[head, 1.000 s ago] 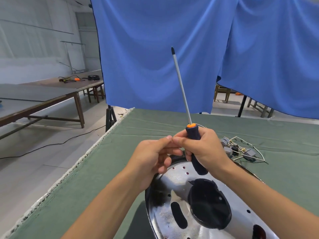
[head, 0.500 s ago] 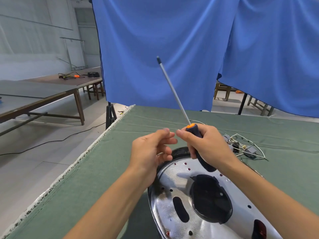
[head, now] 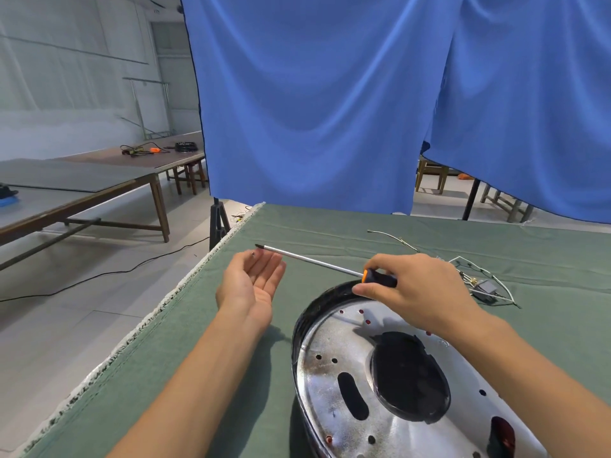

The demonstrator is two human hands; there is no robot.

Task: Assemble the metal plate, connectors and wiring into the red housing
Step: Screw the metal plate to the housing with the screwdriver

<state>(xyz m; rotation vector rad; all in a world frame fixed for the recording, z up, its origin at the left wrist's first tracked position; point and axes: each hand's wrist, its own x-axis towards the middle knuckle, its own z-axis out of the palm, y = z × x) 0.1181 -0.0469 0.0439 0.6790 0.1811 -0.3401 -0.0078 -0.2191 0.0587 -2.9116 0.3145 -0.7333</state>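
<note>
A green cloth-covered table (head: 330, 233) is backed by two blue curtains (head: 314, 104). One metal plate (head: 334, 388) is seated in the housing at 5 o'clock. One wiring bundle (head: 479, 279) lies at 3 o'clock. One screwdriver (head: 324, 264) is gripped by the right hand (head: 416, 289), shaft pointing toward 10 o'clock. One small screw (head: 253, 254) is cradled on the fingers of the left hand (head: 251, 282), palm up and spread.

View: single head-worn wide-angle camera | Facing: forward and down over the green-covered table (head: 231, 325) | Range: close on both forearms (they enter from the bottom edge), blue backdrop (head: 314, 110) well beyond | Edges: lines bow slightly | Overlap: none, one view only
</note>
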